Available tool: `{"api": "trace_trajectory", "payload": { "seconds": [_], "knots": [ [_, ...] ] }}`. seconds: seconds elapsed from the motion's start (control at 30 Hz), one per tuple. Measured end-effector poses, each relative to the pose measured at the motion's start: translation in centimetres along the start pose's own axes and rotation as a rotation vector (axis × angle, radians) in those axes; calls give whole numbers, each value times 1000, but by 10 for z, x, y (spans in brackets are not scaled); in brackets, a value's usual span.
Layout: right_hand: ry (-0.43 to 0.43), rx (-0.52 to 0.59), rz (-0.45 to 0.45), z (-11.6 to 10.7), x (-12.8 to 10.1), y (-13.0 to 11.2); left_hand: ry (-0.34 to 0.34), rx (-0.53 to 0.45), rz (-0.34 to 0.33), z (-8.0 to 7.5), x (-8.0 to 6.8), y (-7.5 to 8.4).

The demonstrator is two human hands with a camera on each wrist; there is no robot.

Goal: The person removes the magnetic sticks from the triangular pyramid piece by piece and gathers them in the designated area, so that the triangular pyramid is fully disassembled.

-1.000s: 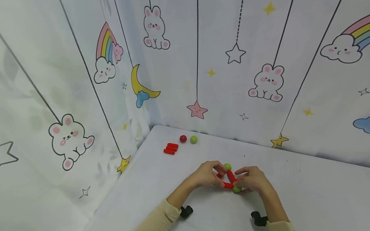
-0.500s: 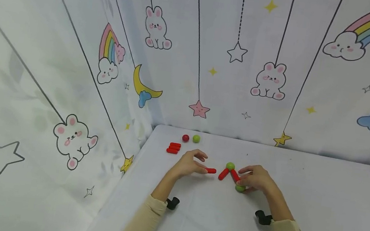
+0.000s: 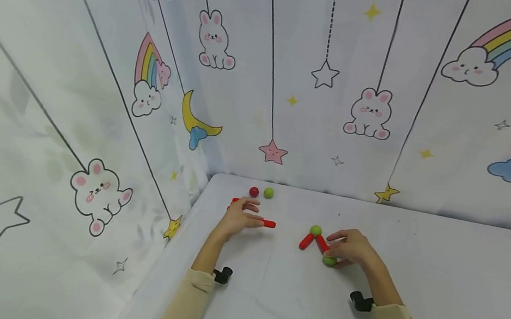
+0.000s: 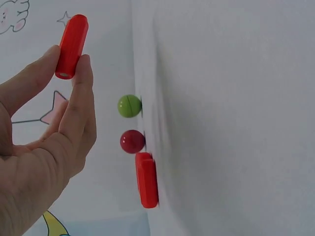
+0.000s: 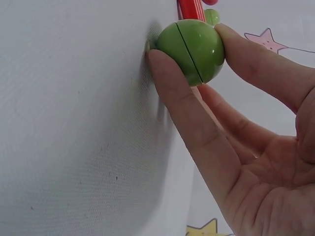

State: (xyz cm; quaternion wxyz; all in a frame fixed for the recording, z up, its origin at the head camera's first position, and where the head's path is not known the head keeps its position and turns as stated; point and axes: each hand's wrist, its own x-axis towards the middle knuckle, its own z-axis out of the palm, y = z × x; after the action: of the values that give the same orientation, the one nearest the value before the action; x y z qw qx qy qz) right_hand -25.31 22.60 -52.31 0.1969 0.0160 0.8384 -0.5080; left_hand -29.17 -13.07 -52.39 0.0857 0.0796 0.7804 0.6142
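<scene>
My left hand [image 3: 236, 221] pinches a red rod [image 4: 72, 46] between thumb and fingertip, raised off the table at the left. Thumb and finger of my right hand [image 3: 350, 247] pinch a green ball [image 5: 193, 52] low against the table. From that ball a red rod [image 3: 322, 244] slants up to another green ball [image 3: 316, 230]. A further red rod [image 3: 306, 241] slants down to the left from this upper ball, so the pieces form an open angle. Part of the right rod is hidden by my right fingers in the head view.
At the table's far left lie a dark red ball [image 3: 254, 192] and a loose green ball [image 3: 268, 192]. Red rods [image 4: 147, 180] lie side by side near them, partly covered by my left hand in the head view. A patterned white curtain [image 3: 318, 136] hangs behind the table.
My left hand has carried a red rod away to the left from beside the lower green ball, toward the rods at the back left. The right hand stays at its ball.
</scene>
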Motion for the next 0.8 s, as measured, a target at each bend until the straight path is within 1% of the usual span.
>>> {"api": "trace_trajectory", "payload": {
  "seconds": [0.1,0.17,0.3,0.43,0.53,0.7,0.8],
  "knots": [
    [-3,4,-2,1,0,0,46,-13,-17,-12,-1,-4],
    [-4,5,-4,1,1,1,73,0,-24,-19,-2,-6],
    [-5,6,-9,1,2,2,94,7,-25,-34,-4,-8],
    [-12,6,-16,-1,3,3,135,23,-40,-47,-6,-12],
    [-12,6,-17,-1,3,4,163,13,-64,-53,-7,-17],
    [-14,8,-20,-1,3,6,179,-54,-111,-60,-3,-27],
    [-22,9,-22,-2,3,6,203,-72,-129,-65,-1,-32]
  ]
}}
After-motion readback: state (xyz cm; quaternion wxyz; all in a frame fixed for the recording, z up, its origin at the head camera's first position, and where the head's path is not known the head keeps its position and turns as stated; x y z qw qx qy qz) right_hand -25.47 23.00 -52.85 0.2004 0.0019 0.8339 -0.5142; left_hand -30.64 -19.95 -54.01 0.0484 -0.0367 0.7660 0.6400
